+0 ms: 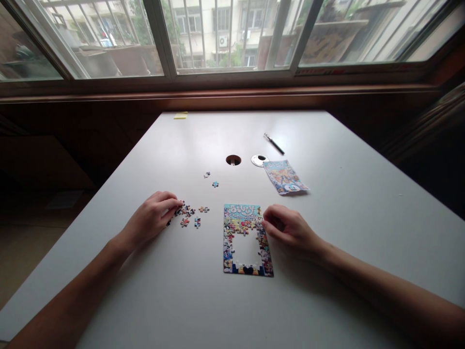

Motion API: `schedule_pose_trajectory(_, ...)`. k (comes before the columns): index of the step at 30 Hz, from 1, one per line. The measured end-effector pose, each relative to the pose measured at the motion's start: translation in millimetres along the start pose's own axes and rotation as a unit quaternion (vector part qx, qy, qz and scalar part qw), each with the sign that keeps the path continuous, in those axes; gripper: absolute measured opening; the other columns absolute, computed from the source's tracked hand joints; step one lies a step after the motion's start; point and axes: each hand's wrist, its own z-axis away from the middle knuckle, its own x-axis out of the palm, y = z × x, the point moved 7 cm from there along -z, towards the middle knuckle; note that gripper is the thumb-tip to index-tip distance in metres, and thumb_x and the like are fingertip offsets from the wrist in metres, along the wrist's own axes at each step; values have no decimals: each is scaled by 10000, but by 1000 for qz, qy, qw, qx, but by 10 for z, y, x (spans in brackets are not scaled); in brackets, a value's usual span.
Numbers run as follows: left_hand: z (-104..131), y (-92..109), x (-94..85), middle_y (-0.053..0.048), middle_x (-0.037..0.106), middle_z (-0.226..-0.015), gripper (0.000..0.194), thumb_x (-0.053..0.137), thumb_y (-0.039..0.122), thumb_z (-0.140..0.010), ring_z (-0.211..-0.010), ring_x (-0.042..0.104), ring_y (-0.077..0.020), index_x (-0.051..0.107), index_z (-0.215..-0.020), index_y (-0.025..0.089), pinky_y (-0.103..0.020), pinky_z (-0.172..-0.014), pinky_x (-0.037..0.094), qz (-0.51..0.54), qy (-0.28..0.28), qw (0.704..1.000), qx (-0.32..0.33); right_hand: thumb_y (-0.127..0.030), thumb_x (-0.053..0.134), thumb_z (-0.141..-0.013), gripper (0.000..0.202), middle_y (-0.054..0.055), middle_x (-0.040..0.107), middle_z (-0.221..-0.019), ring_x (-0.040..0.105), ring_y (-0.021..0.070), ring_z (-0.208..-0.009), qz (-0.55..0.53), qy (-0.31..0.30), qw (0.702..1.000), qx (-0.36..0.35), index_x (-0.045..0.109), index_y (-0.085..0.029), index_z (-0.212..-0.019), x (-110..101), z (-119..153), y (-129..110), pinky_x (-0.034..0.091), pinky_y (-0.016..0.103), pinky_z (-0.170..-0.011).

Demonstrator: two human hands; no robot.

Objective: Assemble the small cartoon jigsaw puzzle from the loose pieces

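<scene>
A colourful jigsaw puzzle [248, 213] lies on the white table, its frame and upper rows joined around an open middle. My right hand [286, 225] rests at its upper right edge, fingers curled together; what they pinch, if anything, is too small to tell. At the left, my left hand [154, 215] has its fingertips closed at the edge of a pile of loose pieces [187, 210], and whatever is between them is hidden. Beside the pile lie an orange piece [185, 222], a dark and blue piece [197, 222] and some joined pieces [204, 209].
Two loose pieces, one pale [207, 174] and one blue [215, 184], lie farther back. A picture sheet [285, 177] touches a round cover [258, 160] near a table hole [233, 160]. Behind are a pen [274, 144] and a yellow note [180, 116].
</scene>
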Motion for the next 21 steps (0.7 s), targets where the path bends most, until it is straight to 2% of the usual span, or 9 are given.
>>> schedule_pose_trajectory(8, -23, 36, -10, -49, 688, -1081, 192, 522, 285, -967, -1007, 613, -207, 704, -996, 230, -336, -889, 499, 8, -7, 1000, 5, -256, 541, -912, 147, 0, 527, -675, 464, 135, -630, 2, 2, 1000, 0, 532, -197, -777, -2, -4, -8, 383, 279, -601)
schedule_pose_trajectory(21, -17, 32, -5, -50, 685, -1083, 185, 519, 267, -960, -1013, 605, -212, 696, -995, 227, -345, -896, 492, -2, -11, 1000, 8, -256, 540, -910, 142, -1, 524, -671, 460, 134, -620, 7, 3, 1000, -2, 534, -202, -779, -9, -5, -21, 384, 275, -593)
